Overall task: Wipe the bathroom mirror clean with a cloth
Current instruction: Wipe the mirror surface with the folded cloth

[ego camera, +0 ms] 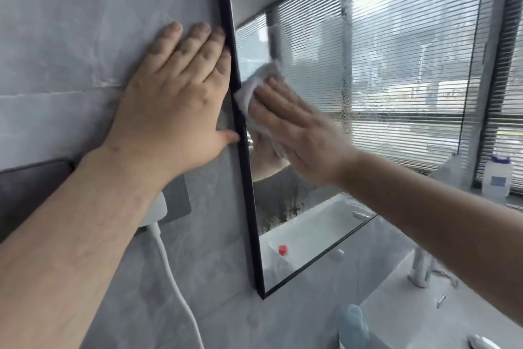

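Observation:
A black-framed mirror (382,71) hangs on the grey tiled wall and reflects window blinds and a bathtub. My right hand (294,125) lies flat with straight fingers on a white cloth (254,88), pressing it against the glass close to the mirror's left frame edge (240,128). My left hand (175,99) rests flat on the wall tile just left of the frame, fingertips touching the black edge. Faint streaks and droplets show on the glass higher up to the right.
A grey socket plate (175,201) with a white plug and cable (169,263) sits on the wall under my left forearm. Below the mirror are a white sink (396,303), a chrome tap (421,272) and a pale blue bottle (352,326).

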The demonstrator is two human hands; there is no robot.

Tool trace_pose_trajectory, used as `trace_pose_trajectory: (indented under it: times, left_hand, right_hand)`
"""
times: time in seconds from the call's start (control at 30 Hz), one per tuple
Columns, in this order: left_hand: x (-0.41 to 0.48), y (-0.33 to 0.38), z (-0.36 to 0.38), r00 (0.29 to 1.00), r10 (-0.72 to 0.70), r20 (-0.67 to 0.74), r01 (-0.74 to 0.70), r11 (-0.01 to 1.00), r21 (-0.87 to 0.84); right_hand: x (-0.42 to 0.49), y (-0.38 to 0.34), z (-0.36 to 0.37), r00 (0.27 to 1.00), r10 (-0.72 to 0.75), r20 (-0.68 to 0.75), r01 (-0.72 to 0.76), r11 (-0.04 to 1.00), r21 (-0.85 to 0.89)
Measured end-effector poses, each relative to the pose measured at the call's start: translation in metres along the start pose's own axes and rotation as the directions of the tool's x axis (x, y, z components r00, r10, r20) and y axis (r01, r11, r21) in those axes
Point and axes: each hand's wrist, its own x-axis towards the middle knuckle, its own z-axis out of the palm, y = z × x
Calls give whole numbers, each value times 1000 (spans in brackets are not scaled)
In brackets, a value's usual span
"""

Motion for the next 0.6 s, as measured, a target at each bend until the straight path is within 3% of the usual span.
trace_pose_trajectory:
  times: [0.23, 0.43, 0.5, 0.6]
  left_hand:
    - [-1, 1, -1, 1000, -6, 7, 6, 1000, 24]
    - [-6, 9, -3, 1000, -5, 4, 5, 1000, 28]
    - [-9, 14, -2, 1000, -4, 17, 3, 1000, 26]
    - [-9, 15, -3, 999, -8, 46, 7, 1000, 14]
  right_hand:
    - [-157, -57, 41, 918, -283, 279, 299, 954, -15]
    - [-146, -45, 34, 874, -362, 323, 372, 928, 34]
    - [-110, -26, 18, 903, -320, 288, 339, 941, -16]
    - [-51, -3, -2, 980, -141, 140, 158, 981, -115]
